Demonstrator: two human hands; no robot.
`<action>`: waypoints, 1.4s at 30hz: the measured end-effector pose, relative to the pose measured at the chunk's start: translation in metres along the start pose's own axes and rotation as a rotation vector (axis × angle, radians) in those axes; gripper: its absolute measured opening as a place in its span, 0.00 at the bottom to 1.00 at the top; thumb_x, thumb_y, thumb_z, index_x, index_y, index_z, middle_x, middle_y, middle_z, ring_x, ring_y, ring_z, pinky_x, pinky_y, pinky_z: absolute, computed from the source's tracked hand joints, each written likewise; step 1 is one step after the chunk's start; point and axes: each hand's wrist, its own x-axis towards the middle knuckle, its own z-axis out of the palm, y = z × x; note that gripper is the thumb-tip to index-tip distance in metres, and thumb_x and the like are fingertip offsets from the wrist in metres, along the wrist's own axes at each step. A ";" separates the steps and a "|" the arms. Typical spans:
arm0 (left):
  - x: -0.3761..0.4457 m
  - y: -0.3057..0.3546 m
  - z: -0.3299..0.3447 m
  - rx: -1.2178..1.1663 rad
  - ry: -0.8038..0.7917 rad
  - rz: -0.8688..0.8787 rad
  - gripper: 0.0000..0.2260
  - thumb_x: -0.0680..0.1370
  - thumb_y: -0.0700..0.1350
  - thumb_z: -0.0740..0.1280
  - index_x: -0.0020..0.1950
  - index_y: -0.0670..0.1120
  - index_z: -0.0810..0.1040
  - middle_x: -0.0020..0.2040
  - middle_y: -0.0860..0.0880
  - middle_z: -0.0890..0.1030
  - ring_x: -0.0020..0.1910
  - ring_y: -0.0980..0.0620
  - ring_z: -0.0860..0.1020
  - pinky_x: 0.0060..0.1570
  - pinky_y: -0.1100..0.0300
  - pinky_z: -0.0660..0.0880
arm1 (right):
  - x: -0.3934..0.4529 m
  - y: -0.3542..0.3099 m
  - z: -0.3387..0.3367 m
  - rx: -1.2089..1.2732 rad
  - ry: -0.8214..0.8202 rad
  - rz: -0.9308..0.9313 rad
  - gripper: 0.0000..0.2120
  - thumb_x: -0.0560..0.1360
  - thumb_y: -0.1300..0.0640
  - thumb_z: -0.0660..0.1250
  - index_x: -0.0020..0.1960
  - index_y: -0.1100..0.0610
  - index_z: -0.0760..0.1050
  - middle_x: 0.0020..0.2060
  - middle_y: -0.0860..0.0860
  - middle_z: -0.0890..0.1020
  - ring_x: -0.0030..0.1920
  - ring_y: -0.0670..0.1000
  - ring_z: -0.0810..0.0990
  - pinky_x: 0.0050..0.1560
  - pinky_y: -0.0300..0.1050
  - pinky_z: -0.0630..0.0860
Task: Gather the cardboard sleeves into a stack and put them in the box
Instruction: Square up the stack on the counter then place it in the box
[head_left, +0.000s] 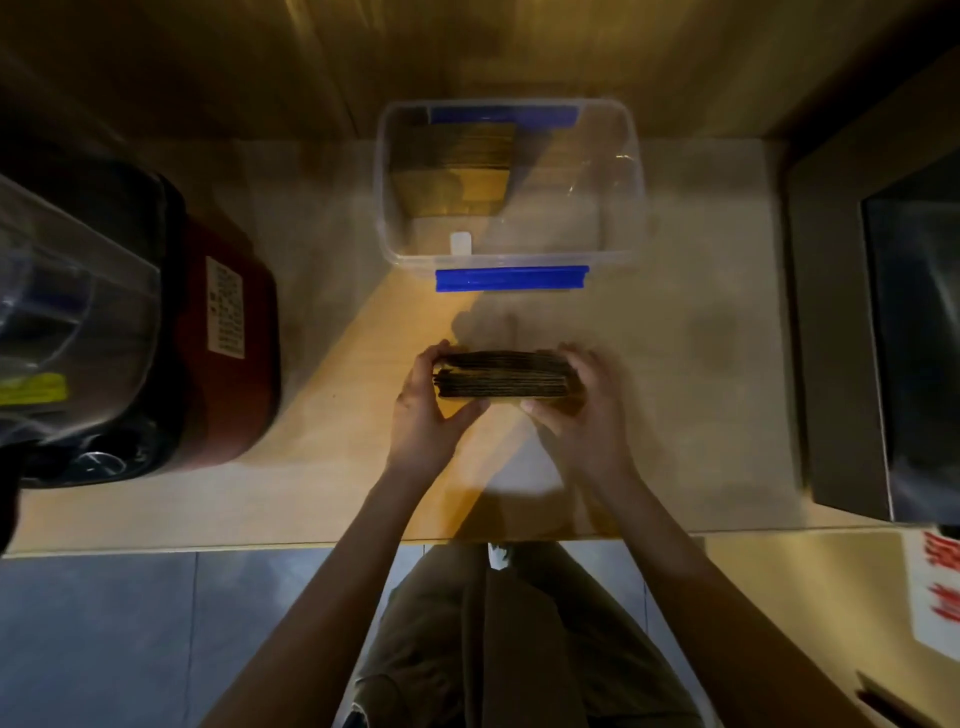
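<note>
A thick stack of brown cardboard sleeves (501, 375) stands on edge just above the middle of the wooden table. My left hand (427, 410) clasps its left end and my right hand (576, 405) clasps its right end. Beyond it, at the table's far side, stands a clear plastic box (395, 208) with blue latches, its lid off. More cardboard sleeves (457, 166) lie in the left half of the box; its right half looks bare.
A dark red appliance with a clear dome (130, 312) fills the left side of the table. A dark boxy machine (883, 338) stands at the right. The table's front edge (260, 545) runs just before my legs.
</note>
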 end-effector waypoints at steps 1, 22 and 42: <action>0.001 -0.002 0.001 0.007 0.001 0.000 0.28 0.69 0.44 0.72 0.65 0.44 0.65 0.67 0.46 0.71 0.62 0.55 0.70 0.58 0.64 0.68 | 0.000 0.003 0.001 -0.038 0.002 0.002 0.27 0.65 0.53 0.73 0.62 0.53 0.71 0.65 0.54 0.73 0.69 0.55 0.64 0.69 0.59 0.64; 0.009 -0.012 0.003 0.020 -0.053 0.016 0.35 0.70 0.45 0.71 0.73 0.47 0.56 0.69 0.46 0.70 0.66 0.53 0.67 0.62 0.59 0.67 | 0.017 0.015 0.011 -0.216 -0.085 0.002 0.37 0.65 0.50 0.73 0.70 0.54 0.62 0.72 0.54 0.63 0.74 0.56 0.50 0.74 0.53 0.50; -0.007 -0.024 0.001 0.104 0.028 0.015 0.30 0.72 0.49 0.68 0.71 0.46 0.62 0.69 0.43 0.71 0.67 0.45 0.70 0.64 0.47 0.71 | 0.002 0.016 0.007 -0.370 -0.096 -0.070 0.36 0.69 0.41 0.61 0.73 0.53 0.57 0.75 0.54 0.57 0.75 0.56 0.47 0.73 0.53 0.45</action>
